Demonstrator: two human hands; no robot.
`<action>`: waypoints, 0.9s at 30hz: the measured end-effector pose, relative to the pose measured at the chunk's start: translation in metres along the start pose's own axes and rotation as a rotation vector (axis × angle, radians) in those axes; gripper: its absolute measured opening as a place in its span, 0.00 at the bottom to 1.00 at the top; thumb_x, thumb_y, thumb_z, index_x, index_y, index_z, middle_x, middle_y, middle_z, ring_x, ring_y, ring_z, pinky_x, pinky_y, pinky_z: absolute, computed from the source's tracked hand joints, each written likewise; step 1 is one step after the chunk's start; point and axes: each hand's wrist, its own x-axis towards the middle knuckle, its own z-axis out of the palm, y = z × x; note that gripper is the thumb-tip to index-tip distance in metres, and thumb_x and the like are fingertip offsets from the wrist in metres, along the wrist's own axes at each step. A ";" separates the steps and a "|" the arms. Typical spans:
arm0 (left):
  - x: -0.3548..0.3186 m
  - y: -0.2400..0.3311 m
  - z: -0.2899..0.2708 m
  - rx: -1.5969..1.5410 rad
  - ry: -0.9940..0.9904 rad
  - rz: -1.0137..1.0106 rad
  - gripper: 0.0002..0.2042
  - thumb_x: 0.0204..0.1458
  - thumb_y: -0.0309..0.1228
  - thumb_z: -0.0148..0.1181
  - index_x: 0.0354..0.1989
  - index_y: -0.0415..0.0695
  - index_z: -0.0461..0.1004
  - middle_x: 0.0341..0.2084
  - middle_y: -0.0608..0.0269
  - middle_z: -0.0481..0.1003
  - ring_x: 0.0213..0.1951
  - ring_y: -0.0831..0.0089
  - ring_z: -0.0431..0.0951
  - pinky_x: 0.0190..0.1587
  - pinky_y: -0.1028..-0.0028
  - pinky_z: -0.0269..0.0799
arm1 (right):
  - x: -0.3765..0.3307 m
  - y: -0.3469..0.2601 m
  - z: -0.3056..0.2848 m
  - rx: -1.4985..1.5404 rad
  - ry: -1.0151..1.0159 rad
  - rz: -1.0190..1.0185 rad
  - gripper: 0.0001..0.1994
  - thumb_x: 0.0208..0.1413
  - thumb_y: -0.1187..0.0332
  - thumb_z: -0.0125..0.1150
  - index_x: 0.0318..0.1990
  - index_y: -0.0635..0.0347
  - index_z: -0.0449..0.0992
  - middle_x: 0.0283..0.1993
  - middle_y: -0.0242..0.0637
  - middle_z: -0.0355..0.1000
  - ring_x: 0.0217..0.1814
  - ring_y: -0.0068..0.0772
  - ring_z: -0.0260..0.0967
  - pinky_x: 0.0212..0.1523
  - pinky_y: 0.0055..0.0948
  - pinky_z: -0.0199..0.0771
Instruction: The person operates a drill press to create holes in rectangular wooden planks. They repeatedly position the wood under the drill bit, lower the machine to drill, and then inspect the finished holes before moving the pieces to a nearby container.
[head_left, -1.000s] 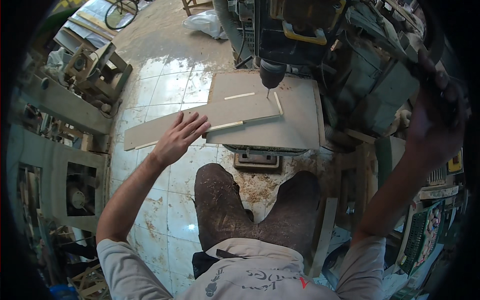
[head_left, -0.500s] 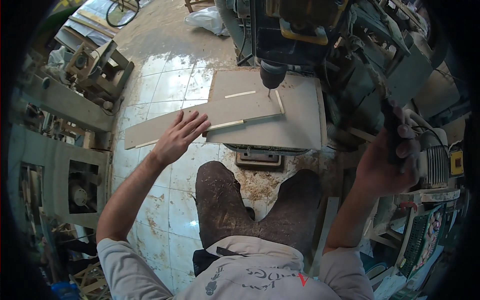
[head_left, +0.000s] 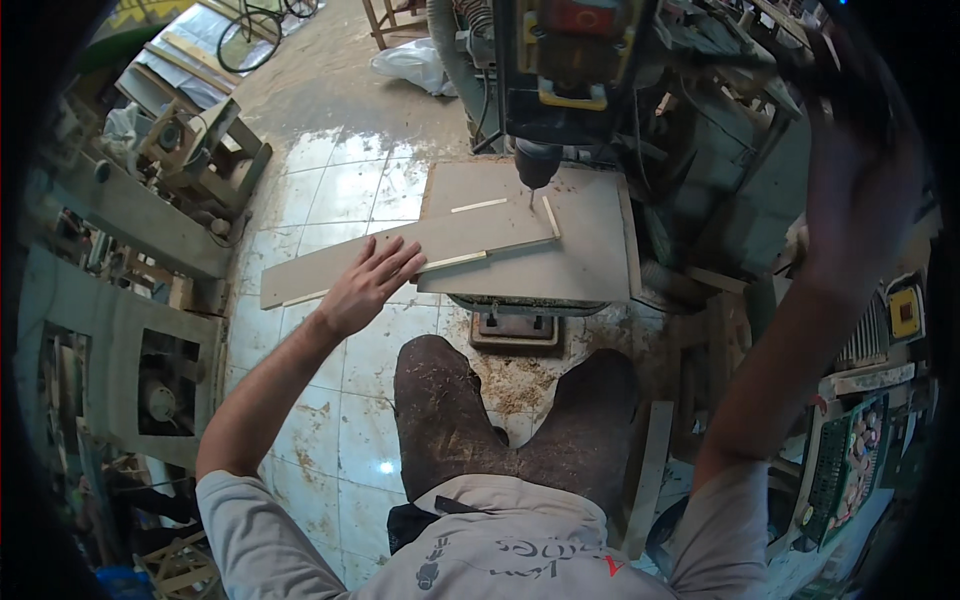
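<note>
Left grip flat on board; right grip raised

Your left is at 9 o'clock, palm down, fingers slightly spread. Board runs 9 to 1 o'clock, right end on the tabletop, left overhanging. Drill chuck at 1 o'clock, above board's right end. Your right is at 2 o'clock, blurred; can't tell its state.

Matt smooth wooden board, glossy floor tiles, dark metal drill chuck
</note>
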 end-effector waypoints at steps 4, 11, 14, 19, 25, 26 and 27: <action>-0.008 0.004 -0.002 0.052 -0.043 -0.014 0.31 0.50 0.22 0.48 0.67 0.45 0.56 0.65 0.57 0.59 0.66 0.57 0.59 0.66 0.49 0.52 | 0.011 0.001 0.075 -0.185 0.146 -0.093 0.12 0.65 0.63 0.44 0.48 0.60 0.64 0.46 0.41 0.67 0.46 0.35 0.66 0.49 0.38 0.71; -0.010 0.047 -0.014 0.121 -0.061 -0.043 0.29 0.54 0.27 0.48 0.67 0.43 0.55 0.62 0.55 0.61 0.63 0.57 0.62 0.65 0.53 0.57 | -0.190 0.037 0.037 -0.106 0.061 0.434 0.21 0.61 0.60 0.48 0.58 0.59 0.62 0.57 0.43 0.63 0.61 0.37 0.60 0.59 0.38 0.64; -0.002 0.078 -0.035 0.084 -0.057 -0.051 0.28 0.48 0.23 0.52 0.62 0.38 0.63 0.58 0.53 0.65 0.58 0.57 0.66 0.63 0.60 0.59 | -0.320 0.046 0.050 -0.206 -0.556 0.993 0.23 0.55 0.67 0.61 0.56 0.64 0.63 0.50 0.45 0.67 0.48 0.33 0.69 0.48 0.31 0.71; 0.013 0.125 -0.041 0.251 -0.220 0.006 0.30 0.46 0.26 0.54 0.59 0.23 0.60 0.54 0.44 0.66 0.55 0.58 0.68 0.58 0.67 0.66 | -0.392 0.031 0.114 0.273 -0.966 1.359 0.38 0.50 0.50 0.67 0.60 0.70 0.62 0.53 0.57 0.69 0.55 0.46 0.70 0.56 0.35 0.69; 0.044 0.149 -0.046 0.132 -0.189 -0.107 0.30 0.45 0.29 0.60 0.57 0.25 0.64 0.54 0.42 0.65 0.51 0.57 0.71 0.44 0.69 0.77 | -0.407 0.038 0.113 0.226 -0.728 1.481 0.23 0.57 0.57 0.62 0.48 0.71 0.72 0.41 0.46 0.75 0.38 0.34 0.74 0.44 0.29 0.74; 0.047 0.150 -0.048 0.079 -0.192 -0.108 0.28 0.46 0.31 0.60 0.56 0.26 0.65 0.53 0.43 0.66 0.51 0.58 0.71 0.43 0.71 0.77 | -0.400 0.032 0.102 0.164 -0.747 1.602 0.20 0.58 0.58 0.61 0.46 0.71 0.73 0.39 0.44 0.76 0.37 0.31 0.74 0.42 0.28 0.74; 0.050 0.151 -0.052 -0.041 -0.165 -0.177 0.27 0.48 0.31 0.59 0.55 0.27 0.66 0.53 0.44 0.67 0.50 0.58 0.72 0.46 0.70 0.74 | -0.393 0.023 0.090 0.199 -0.648 1.606 0.19 0.59 0.59 0.60 0.44 0.71 0.74 0.37 0.42 0.76 0.37 0.29 0.74 0.40 0.27 0.74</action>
